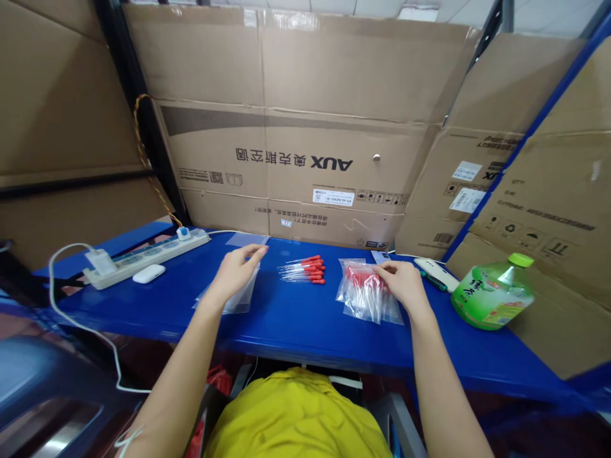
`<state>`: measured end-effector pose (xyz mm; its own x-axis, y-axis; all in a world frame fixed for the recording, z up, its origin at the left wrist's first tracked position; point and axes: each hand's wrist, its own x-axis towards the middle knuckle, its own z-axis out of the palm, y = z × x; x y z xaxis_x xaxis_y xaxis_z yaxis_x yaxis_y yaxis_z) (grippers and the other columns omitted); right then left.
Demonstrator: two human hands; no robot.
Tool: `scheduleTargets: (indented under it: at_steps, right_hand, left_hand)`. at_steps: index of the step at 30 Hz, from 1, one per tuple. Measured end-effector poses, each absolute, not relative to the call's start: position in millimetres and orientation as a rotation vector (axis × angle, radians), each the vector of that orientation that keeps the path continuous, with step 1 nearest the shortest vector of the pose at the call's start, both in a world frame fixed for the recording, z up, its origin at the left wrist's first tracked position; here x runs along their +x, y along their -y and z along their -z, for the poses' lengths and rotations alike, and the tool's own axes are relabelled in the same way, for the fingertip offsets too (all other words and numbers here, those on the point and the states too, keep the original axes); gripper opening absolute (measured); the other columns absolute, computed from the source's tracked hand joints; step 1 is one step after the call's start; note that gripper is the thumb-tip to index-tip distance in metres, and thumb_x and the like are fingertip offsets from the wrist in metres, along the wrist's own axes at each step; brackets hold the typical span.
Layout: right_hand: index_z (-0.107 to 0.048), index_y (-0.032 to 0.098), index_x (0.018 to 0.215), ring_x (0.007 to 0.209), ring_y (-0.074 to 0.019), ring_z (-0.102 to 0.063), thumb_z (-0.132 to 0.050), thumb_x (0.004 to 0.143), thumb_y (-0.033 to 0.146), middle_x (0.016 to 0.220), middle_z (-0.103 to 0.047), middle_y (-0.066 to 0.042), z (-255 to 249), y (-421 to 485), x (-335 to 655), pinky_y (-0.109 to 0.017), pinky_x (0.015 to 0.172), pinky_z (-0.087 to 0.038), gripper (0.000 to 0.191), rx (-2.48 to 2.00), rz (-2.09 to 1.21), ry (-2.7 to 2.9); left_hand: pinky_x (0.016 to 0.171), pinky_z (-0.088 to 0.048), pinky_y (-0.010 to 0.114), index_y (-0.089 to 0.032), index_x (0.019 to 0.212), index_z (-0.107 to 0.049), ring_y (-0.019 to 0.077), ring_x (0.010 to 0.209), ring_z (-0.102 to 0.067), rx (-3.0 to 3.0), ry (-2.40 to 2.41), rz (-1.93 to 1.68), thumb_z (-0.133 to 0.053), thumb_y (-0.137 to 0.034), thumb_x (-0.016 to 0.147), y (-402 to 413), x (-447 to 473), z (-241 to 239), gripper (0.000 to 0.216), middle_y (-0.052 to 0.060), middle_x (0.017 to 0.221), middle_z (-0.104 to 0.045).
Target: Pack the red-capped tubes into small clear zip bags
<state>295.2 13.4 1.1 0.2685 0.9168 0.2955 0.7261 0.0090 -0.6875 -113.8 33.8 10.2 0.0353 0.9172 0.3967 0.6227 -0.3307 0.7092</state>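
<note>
My left hand [237,270] hovers over several empty clear plastic bags [241,299], its fingers stretched toward the middle of the table and nothing visible in them. Between my hands lies a loose group of droppers [303,270] with red rubber bulbs pointing right and thin clear tubes pointing left. At the right, my right hand [403,283] has its fingertips closed at the upper edge of a clear bag of red-bulbed droppers [367,296]. That bag lies with other filled bags, overlapping, so their borders are hard to separate.
A white power strip [147,254] with a plugged-in charger [100,261] and a white earphone case [149,273] are at the left. A green drink bottle [494,292] and a white phone-like object [436,273] stand right. Cardboard panels [310,76] wall the blue table [281,324].
</note>
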Motion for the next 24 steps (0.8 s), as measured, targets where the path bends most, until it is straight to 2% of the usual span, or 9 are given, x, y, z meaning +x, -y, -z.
scheduleTargets:
  at_steps: [5,7,10,13,18,21,24]
  right_hand:
    - [-0.084,0.027,0.081,0.082,-0.0298,-0.075,-0.076,0.082,0.045,0.086,-0.081,-0.010,2,-19,301,-0.034,0.066,-0.047,0.019,-2.074,0.015,1.525]
    - [-0.084,0.026,0.091,0.087,-0.0308,-0.075,-0.077,0.082,0.044,0.092,-0.081,-0.012,-4,-20,297,-0.035,0.068,-0.048,0.020,-2.135,0.091,1.530]
    - [-0.081,0.025,0.106,0.091,-0.0298,-0.075,-0.073,0.089,0.041,0.096,-0.080,-0.011,-21,-25,284,-0.034,0.072,-0.048,0.025,-2.063,0.200,1.578]
    - [-0.078,0.025,0.110,0.088,-0.0269,-0.073,-0.069,0.094,0.040,0.089,-0.079,-0.007,-42,-38,254,-0.033,0.075,-0.047,0.024,-1.846,0.180,1.667]
    - [-0.074,0.026,0.114,0.081,-0.0230,-0.070,-0.064,0.098,0.034,0.081,-0.076,-0.002,-51,-69,174,-0.032,0.077,-0.046,0.020,-1.424,-0.018,1.811]
    - [-0.073,0.025,0.120,0.092,-0.0218,-0.069,-0.061,0.101,0.032,0.101,-0.077,-0.004,-30,-80,130,-0.032,0.085,-0.048,0.023,-1.151,-0.131,1.912]
    - [-0.067,0.023,0.133,0.097,-0.0214,-0.067,-0.062,0.102,0.040,0.118,-0.075,-0.008,-4,-81,105,-0.034,0.089,-0.049,0.036,-0.975,-0.262,1.993]
  left_hand:
    - [0.097,-0.052,0.053,-0.021,0.134,-0.071,0.0456,0.123,-0.065,2.040,-2.186,-0.805,-0.058,-0.058,0.091,-51,-171,11,0.058,0.021,0.138,-0.069]
    - [0.092,-0.054,0.050,-0.021,0.133,-0.071,0.0448,0.119,-0.067,1.999,-2.261,-0.663,-0.060,-0.056,0.089,-56,-186,20,0.058,0.021,0.133,-0.071]
    - [0.089,-0.054,0.044,-0.022,0.121,-0.076,0.0405,0.114,-0.070,1.985,-2.242,-0.596,-0.063,-0.047,0.084,-62,-197,29,0.045,0.016,0.123,-0.077]
    - [0.086,-0.054,0.042,-0.023,0.116,-0.076,0.0393,0.109,-0.072,1.965,-2.220,-0.698,-0.066,-0.039,0.079,-63,-197,32,0.041,0.014,0.118,-0.079]
    - [0.086,-0.053,0.042,-0.018,0.128,-0.067,0.0357,0.102,-0.072,2.036,-2.093,-0.996,-0.063,-0.034,0.078,-58,-188,18,0.052,0.014,0.109,-0.078]
    - [0.087,-0.053,0.040,-0.019,0.124,-0.067,0.0299,0.093,-0.073,2.077,-1.855,-1.227,-0.062,-0.038,0.083,-50,-176,2,0.046,0.009,0.099,-0.078]
    - [0.088,-0.054,0.038,-0.021,0.122,-0.069,0.0267,0.090,-0.073,2.121,-1.567,-1.356,-0.066,-0.042,0.087,-38,-156,-14,0.041,0.007,0.095,-0.078]
